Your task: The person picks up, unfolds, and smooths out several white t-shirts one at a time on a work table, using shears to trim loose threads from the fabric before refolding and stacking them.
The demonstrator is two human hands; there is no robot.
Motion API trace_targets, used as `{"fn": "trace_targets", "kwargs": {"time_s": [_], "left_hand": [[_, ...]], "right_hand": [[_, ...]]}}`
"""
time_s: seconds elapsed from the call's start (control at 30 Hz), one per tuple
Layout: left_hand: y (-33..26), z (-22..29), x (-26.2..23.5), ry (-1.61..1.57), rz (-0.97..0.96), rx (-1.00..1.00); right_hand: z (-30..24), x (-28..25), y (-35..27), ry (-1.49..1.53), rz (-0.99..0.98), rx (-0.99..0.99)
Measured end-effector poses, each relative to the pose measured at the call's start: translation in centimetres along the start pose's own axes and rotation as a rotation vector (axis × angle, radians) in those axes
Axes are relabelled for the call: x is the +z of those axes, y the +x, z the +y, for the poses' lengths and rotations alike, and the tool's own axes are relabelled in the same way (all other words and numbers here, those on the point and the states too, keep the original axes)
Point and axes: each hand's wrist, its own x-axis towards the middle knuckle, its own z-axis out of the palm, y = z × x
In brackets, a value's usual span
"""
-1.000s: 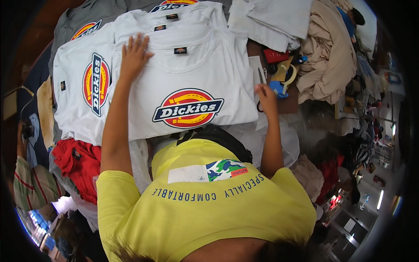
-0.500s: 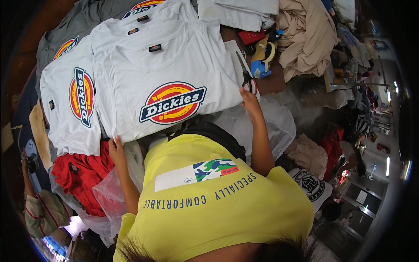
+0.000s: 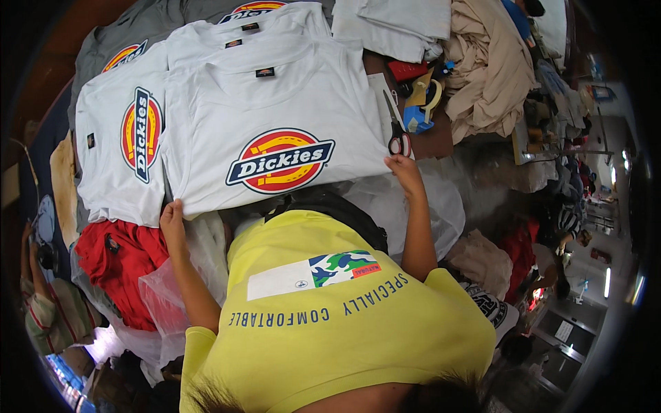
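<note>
A white T-shirt [image 3: 213, 103] with a large red, yellow and navy logo lies spread in front of me, its neckline at the far side. My left hand [image 3: 173, 215] pinches the near left corner of the shirt. At the near right corner, my right hand [image 3: 405, 172] grips the cloth between thumb and fingers. The near edge is stretched between both hands. Scissors [image 3: 398, 131] with dark and red handles lie just beyond my right hand. Another white T-shirt [image 3: 103, 162] with the same print lies turned sideways on the left.
Grey shirts [image 3: 96, 55] lie at the far left. Red garments [image 3: 120, 268] sit in clear plastic at near left. A tape dispenser [image 3: 421, 113], a red box [image 3: 406, 70] and heaped beige cloth [image 3: 482, 76] are at far right. A co-worker [image 3: 58, 316] is at the left edge.
Both hands have drawn the shirt's near edge tauter and a little wider, the right hand moving right and slightly nearer. The view has shifted slightly, moving the table things rightward.
</note>
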Motion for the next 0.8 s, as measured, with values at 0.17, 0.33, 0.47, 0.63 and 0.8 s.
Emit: {"fn": "trace_targets", "kwargs": {"time_s": [0.17,0.33,0.47,0.63,0.8], "left_hand": [[2.0,-3.2,-1.2,0.341,0.073,0.117],[2.0,-3.2,-0.8,0.183,0.018,0.085],[1.5,-3.9,-1.6,0.122,0.028,0.093],[-1.6,1.0,1.7,0.485,0.176,0.128],[-1.5,2.7,5.3,0.797,0.261,0.811]], "right_hand": [[2.1,0.1,0.1,-0.002,0.048,-0.053],[2.9,0.0,0.2,-0.029,0.034,-0.057],[2.3,-0.3,-0.1,-0.018,-0.004,0.022],[2.6,0.1,-0.5,-0.156,0.178,-0.02],[-1.8,5.8,-0.4,-0.755,0.482,-0.786]]}}
